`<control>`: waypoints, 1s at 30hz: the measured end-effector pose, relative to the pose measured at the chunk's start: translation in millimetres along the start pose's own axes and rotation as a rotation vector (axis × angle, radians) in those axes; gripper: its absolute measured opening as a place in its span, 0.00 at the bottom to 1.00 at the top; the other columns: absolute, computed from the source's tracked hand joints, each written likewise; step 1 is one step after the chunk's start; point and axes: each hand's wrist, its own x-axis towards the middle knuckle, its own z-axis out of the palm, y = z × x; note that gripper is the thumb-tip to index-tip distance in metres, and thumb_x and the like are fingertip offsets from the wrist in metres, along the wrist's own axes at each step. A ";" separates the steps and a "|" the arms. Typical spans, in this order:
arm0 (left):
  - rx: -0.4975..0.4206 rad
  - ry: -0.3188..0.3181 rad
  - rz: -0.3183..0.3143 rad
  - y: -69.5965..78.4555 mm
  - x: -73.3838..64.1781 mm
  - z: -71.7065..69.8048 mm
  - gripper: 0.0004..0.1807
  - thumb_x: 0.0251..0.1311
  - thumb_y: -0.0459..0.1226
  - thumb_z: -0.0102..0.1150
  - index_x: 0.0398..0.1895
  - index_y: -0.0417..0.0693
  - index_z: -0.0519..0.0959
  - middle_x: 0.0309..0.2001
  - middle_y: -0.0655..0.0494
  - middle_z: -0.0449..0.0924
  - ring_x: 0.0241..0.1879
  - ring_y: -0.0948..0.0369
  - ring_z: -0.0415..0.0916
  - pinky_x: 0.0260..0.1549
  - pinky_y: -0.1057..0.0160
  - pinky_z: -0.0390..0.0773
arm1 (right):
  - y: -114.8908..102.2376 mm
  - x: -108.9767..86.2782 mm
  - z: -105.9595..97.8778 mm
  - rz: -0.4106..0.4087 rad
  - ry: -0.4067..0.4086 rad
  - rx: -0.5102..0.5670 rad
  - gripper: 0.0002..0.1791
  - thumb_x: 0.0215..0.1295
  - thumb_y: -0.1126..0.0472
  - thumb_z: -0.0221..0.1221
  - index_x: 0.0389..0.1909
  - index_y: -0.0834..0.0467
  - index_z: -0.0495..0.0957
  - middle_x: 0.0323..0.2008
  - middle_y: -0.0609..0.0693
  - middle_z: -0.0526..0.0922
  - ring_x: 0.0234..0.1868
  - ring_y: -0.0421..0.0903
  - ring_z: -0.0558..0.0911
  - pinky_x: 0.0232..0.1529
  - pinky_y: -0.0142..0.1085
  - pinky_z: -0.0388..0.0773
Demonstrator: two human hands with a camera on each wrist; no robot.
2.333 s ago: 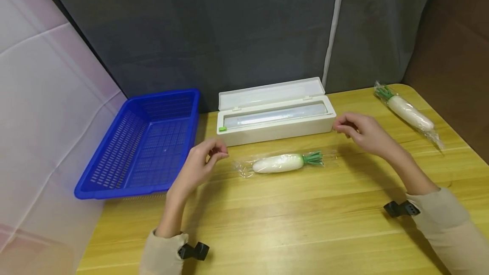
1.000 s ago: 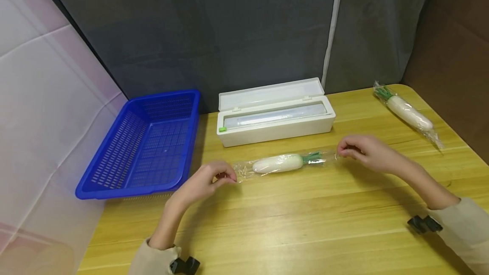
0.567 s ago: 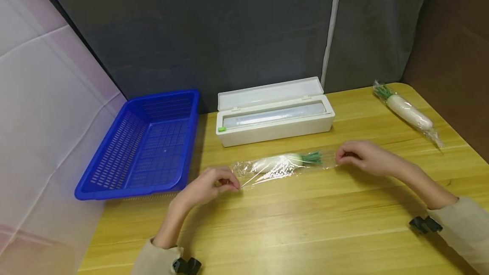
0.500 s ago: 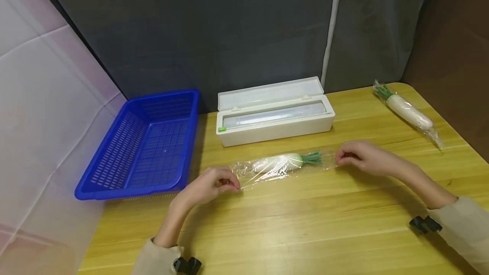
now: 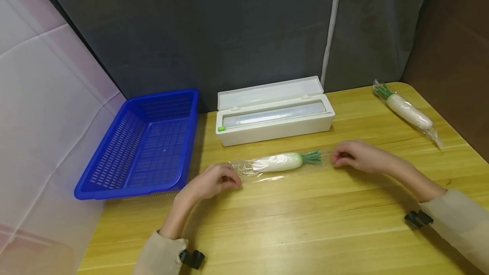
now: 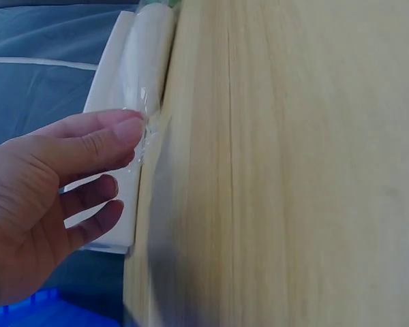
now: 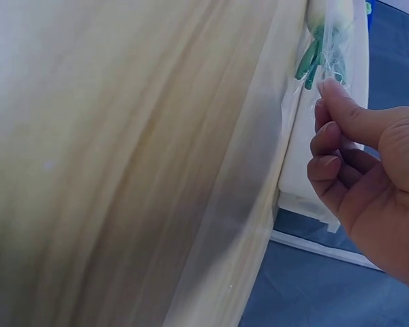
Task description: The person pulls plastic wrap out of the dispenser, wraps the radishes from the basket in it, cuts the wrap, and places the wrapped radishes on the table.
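Note:
A white radish with green stems lies across the middle of the table, loosely covered in clear plastic wrap. At the root end my left hand pinches the wrap between thumb and forefinger; in the left wrist view the film bunches at those fingertips. My right hand pinches the film past the stem end, and the right wrist view shows wrap at the thumb tip, close to the green stems. The radish itself lies between the hands, touched by neither.
Behind the radish stands a white wrap dispenser, lid raised, a roll of film inside and a green slider at its left. A blue basket sits at the left. Another wrapped radish lies at the back right.
Both hands came down from beside the dispenser to the wrap's ends and took hold of it. The left drew its near edge forward. Lately the right hand moved slightly left.

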 end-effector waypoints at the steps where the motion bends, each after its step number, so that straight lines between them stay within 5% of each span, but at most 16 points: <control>1: 0.017 -0.001 0.001 -0.5 1.1 0.0 0.05 0.59 0.28 0.69 0.33 0.46 0.88 0.35 0.59 0.84 0.38 0.64 0.80 0.45 0.62 0.81 | 0.6 1.1 0.3 0.001 -0.005 0.000 0.03 0.67 0.62 0.65 0.33 0.52 0.82 0.32 0.36 0.79 0.35 0.36 0.76 0.39 0.37 0.77; 8: 0.142 -0.011 -0.032 0.8 7.6 -0.2 0.05 0.58 0.28 0.69 0.33 0.47 0.89 0.36 0.59 0.84 0.38 0.64 0.81 0.40 0.66 0.81 | 5.1 7.6 3.2 0.021 -0.026 0.000 0.08 0.66 0.64 0.66 0.31 0.49 0.79 0.29 0.37 0.77 0.33 0.36 0.74 0.36 0.35 0.75; 18: 0.383 0.062 -0.034 0.2 16.6 1.5 0.07 0.56 0.29 0.72 0.28 0.51 0.88 0.31 0.62 0.80 0.31 0.65 0.77 0.32 0.65 0.79 | 4.9 15.1 6.4 0.057 -0.006 -0.021 0.08 0.66 0.67 0.65 0.31 0.52 0.79 0.28 0.39 0.77 0.31 0.38 0.73 0.33 0.34 0.73; 25: 0.442 0.134 -0.074 -0.1 22.2 2.7 0.12 0.57 0.29 0.70 0.21 0.55 0.83 0.27 0.62 0.75 0.26 0.64 0.73 0.26 0.64 0.74 | 4.4 17.6 6.9 0.079 0.016 -0.030 0.07 0.65 0.70 0.64 0.32 0.55 0.79 0.27 0.41 0.76 0.30 0.39 0.73 0.33 0.34 0.74; 30: 0.446 0.133 -0.098 -0.7 23.6 3.8 0.08 0.58 0.30 0.70 0.27 0.53 0.87 0.29 0.60 0.78 0.29 0.62 0.77 0.28 0.62 0.77 | 5.3 18.1 7.0 0.078 0.019 -0.014 0.07 0.66 0.69 0.64 0.31 0.55 0.79 0.28 0.41 0.77 0.31 0.39 0.73 0.33 0.34 0.74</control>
